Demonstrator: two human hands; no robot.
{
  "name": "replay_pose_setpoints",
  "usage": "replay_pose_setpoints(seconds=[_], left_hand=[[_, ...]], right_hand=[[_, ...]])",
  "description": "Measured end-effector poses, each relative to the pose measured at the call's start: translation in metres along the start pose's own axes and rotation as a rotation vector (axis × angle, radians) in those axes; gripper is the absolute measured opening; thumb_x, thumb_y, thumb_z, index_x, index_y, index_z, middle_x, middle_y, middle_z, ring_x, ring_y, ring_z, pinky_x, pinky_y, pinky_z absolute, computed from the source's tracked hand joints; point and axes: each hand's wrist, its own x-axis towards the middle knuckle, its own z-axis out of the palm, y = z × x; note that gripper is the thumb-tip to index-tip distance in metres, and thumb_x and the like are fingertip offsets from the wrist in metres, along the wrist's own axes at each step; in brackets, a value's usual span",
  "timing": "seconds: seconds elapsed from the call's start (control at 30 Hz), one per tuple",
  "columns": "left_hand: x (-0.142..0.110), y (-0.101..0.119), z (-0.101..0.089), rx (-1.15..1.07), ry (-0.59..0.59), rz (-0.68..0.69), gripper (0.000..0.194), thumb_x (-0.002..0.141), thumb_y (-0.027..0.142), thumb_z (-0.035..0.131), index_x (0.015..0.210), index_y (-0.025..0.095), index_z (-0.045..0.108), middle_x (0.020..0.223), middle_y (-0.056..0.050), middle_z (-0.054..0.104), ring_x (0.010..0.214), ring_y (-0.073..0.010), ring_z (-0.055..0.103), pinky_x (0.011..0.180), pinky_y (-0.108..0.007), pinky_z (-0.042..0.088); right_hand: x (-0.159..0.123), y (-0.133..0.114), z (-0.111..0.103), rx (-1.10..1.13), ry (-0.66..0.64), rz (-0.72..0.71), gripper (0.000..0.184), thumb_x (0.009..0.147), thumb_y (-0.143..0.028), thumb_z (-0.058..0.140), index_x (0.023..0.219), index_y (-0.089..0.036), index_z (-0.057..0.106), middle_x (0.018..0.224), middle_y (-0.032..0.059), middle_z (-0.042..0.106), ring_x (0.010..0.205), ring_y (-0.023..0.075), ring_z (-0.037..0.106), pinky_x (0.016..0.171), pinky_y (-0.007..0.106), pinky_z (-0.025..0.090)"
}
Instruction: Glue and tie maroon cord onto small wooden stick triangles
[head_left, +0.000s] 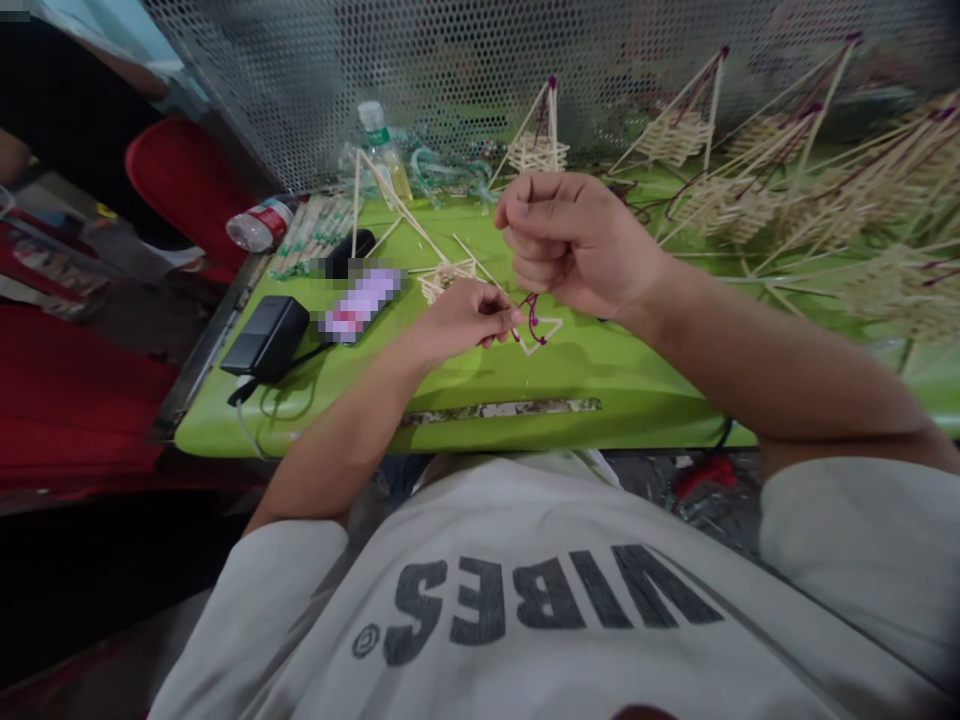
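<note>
My left hand [476, 318] is closed in a pinch over the green table, its fingertips at a purple cord [533, 318]. The cord winds around a small angular frame of pale wooden sticks [529, 350], just right of those fingertips. Higher and further right, my right hand [562, 240] is raised with its fingers curled and the thumb pressed against them; anything inside it is hidden. Behind my left hand lies a stack of crossed wooden sticks [448, 277] with long sticks rising from it, partly covered by the hand.
Several stick structures with purple-tied tips [679, 138] fill the back and right of the green table [480, 432]. At left are a black adapter [265, 338], a phone [361, 305], wrapped stick bundles [311, 235] and two bottles [386, 150]. A perforated metal panel [300, 90] stands behind.
</note>
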Motion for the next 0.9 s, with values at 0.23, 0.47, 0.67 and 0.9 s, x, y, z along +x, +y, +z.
replay_pose_setpoints(seconds=[0.23, 0.47, 0.67, 0.9], left_hand=[[0.002, -0.002, -0.002, -0.207, 0.072, -0.060, 0.030, 0.116, 0.025, 0.084, 0.089, 0.015, 0.075, 0.078, -0.005, 0.083, 0.050, -0.0046, 0.057, 0.051, -0.018, 0.041], [0.009, -0.012, -0.001, -0.393, 0.086, -0.063, 0.048, 0.117, 0.039, 0.084, 0.078, 0.018, 0.065, 0.066, -0.003, 0.073, 0.043, -0.0033, 0.040, 0.046, -0.020, 0.023], [0.011, -0.015, 0.000, -0.338, 0.130, -0.079, 0.049, 0.116, 0.035, 0.082, 0.074, 0.018, 0.065, 0.057, 0.003, 0.056, 0.044, -0.0039, 0.037, 0.049, -0.022, 0.021], [0.010, -0.010, 0.002, -0.311, 0.143, -0.117, 0.046, 0.114, 0.033, 0.082, 0.074, 0.019, 0.065, 0.057, 0.004, 0.054, 0.048, -0.0044, 0.038, 0.050, -0.022, 0.021]], right_hand=[[0.009, -0.008, -0.014, -0.008, -0.018, -0.024, 0.018, 0.103, -0.030, 0.080, 0.091, -0.022, 0.069, 0.063, -0.0118, 0.026, 0.060, 0.0116, 0.001, 0.053, 0.031, 0.005], [0.020, -0.014, -0.021, -0.035, -0.091, -0.084, 0.020, 0.088, -0.036, 0.087, 0.087, -0.026, 0.070, 0.060, -0.0112, 0.025, 0.055, 0.0115, 0.000, 0.050, 0.036, 0.004], [0.015, -0.023, -0.009, -0.008, -0.106, -0.088, 0.017, 0.089, -0.035, 0.086, 0.081, -0.025, 0.074, 0.058, -0.0105, 0.021, 0.053, 0.0104, -0.002, 0.049, 0.034, 0.000], [0.013, -0.021, -0.016, -0.080, -0.240, -0.036, 0.032, 0.100, -0.049, 0.086, 0.086, -0.027, 0.070, 0.061, -0.0108, 0.019, 0.052, 0.0104, -0.002, 0.046, 0.034, 0.008]])
